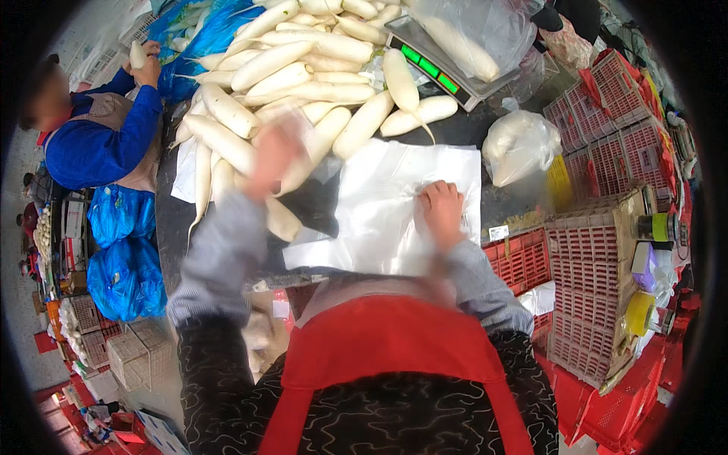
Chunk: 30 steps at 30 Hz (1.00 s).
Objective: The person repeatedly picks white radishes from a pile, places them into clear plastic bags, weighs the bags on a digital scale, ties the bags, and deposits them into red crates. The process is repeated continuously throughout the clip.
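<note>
Long white daikon radishes [307, 64] lie heaped on the dark table. My left hand [277, 155] is over the near side of this heap, among the radishes; motion smears its fingers, and whether it holds one I cannot tell. In front of me, a stack of flat white plastic bags [371, 220] is spread at the table's near edge. My right hand [444, 211] rests on the right part of the stack, its fingers curled and pinching the film of a plastic bag.
A scale [428, 68] with green displays bears a bagged radish at the back. A full clear bag [522, 148] sits to the right. Red crates [588, 280] are stacked on the right. A co-worker in blue [102, 140] holds a radish at left, above blue bags [125, 277].
</note>
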Each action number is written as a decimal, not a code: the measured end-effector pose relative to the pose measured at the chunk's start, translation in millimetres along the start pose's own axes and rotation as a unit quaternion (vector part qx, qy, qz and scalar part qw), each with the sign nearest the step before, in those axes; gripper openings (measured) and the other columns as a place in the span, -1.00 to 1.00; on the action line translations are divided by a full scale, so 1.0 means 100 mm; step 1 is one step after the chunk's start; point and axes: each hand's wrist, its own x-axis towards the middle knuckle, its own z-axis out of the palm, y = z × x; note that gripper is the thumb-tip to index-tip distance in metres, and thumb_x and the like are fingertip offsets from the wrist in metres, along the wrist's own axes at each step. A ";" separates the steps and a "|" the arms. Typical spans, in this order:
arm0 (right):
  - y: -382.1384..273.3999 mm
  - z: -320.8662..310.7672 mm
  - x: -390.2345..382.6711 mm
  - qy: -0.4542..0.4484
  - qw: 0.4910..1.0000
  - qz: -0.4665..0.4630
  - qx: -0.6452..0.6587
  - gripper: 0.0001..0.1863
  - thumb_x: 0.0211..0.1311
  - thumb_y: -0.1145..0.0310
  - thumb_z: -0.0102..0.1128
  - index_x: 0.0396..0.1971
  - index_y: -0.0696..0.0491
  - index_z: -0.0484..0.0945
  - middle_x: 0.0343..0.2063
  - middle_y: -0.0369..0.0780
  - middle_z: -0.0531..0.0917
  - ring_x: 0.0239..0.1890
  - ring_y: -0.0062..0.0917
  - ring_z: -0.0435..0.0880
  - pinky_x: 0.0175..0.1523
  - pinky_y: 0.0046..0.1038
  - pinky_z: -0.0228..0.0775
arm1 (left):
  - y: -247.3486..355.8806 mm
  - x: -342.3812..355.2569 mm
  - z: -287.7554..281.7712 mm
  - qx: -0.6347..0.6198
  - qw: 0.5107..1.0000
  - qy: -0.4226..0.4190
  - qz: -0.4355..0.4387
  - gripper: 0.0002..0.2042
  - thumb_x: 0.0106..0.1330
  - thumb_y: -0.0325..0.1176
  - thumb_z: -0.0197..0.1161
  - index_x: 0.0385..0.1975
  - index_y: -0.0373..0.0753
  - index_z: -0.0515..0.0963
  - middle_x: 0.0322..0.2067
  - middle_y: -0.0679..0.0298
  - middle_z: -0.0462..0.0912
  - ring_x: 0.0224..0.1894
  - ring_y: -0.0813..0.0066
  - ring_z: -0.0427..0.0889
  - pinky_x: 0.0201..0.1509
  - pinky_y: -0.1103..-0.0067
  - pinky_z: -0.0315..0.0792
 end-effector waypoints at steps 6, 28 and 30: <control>-0.05 -0.08 0.13 0.038 0.995 0.016 0.089 -0.91 0.25 0.37 0.14 -0.29 0.02 0.49 -0.41 -0.14 0.62 -0.26 -0.18 0.59 -0.12 -0.14 0.33 | -1.56 1.31 -0.98 -0.148 0.943 0.270 -0.127 -0.67 0.41 -0.35 0.03 -0.01 -0.50 0.48 -0.31 -0.11 0.69 -0.43 0.18 0.75 -0.35 0.38 0.65; -1.76 -1.37 0.77 -0.081 0.827 -0.180 0.527 -0.91 0.30 0.47 0.13 -0.25 0.14 0.53 -0.38 -0.24 0.62 -0.41 -0.50 0.57 -0.27 -0.46 0.44 | 0.66 -0.97 -0.19 -0.241 0.968 -0.013 0.068 -0.19 0.16 -0.25 0.43 0.34 -0.43 0.14 0.15 0.05 0.49 0.16 0.24 0.51 0.14 0.33 0.39; -1.84 -1.48 0.80 -0.036 0.810 -0.185 0.555 -0.88 0.28 0.48 0.14 -0.22 0.16 0.54 -0.37 -0.25 0.65 -0.37 -0.51 0.60 -0.20 -0.48 0.46 | 0.59 -1.02 -0.32 -0.410 0.904 -0.047 -0.112 -0.36 0.25 -0.30 0.34 0.27 -0.45 0.25 0.05 0.08 0.57 0.04 0.29 0.59 -0.01 0.40 0.47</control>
